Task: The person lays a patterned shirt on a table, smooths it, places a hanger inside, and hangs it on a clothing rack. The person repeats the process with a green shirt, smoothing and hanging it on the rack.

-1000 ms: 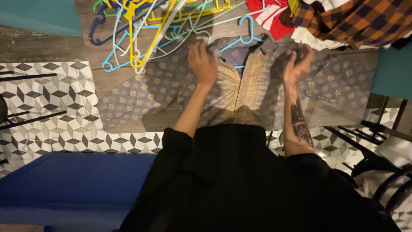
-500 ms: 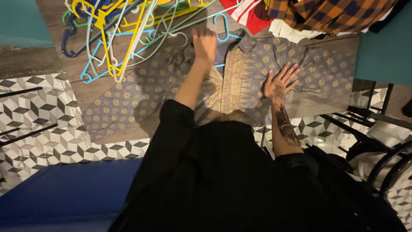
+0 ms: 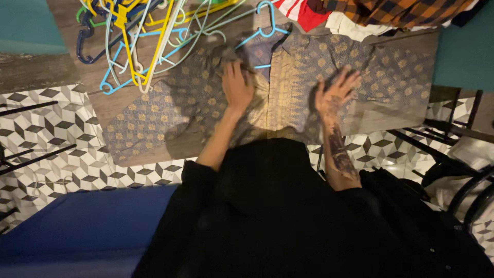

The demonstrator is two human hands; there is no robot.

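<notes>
Spreading across a wooden table (image 3: pixel 103 103), a grey-blue short-sleeved shirt with gold motifs (image 3: pixel 309 67) lies face up, its front panels open, its hem hanging over the near edge and its collar pointing toward the far edge. The left hand (image 3: pixel 237 85) rests on the shirt's left chest panel just below the collar, fingers curled and gathering a little cloth under them, though a firm grasp cannot be confirmed. The right hand (image 3: pixel 335 92) lies flat on the other panel, fingers spread and released, holding nothing; the forearm behind it bears dark tattoo marks. A light blue plastic hanger (image 3: pixel 265 31) sits inside the shirt's neck, its hook sticking out past the collar.

At the far left corner of the table a tangled pile of coloured hangers (image 3: pixel 144 36) in yellow, blue, pale green and white lies just beside the shirt's sleeve. Along the far right edge is a heap of clothes (image 3: pixel 391 13), with an orange and dark checked garment on top and red and white pieces beneath. The floor (image 3: pixel 51 134) under the table is tiled in a grey, black and white cube pattern. Black metal chair frames (image 3: pixel 447 149) stand at the right, and a dark blue surface (image 3: pixel 77 226) fills the lower left. Teal wall patches show in both upper corners.
</notes>
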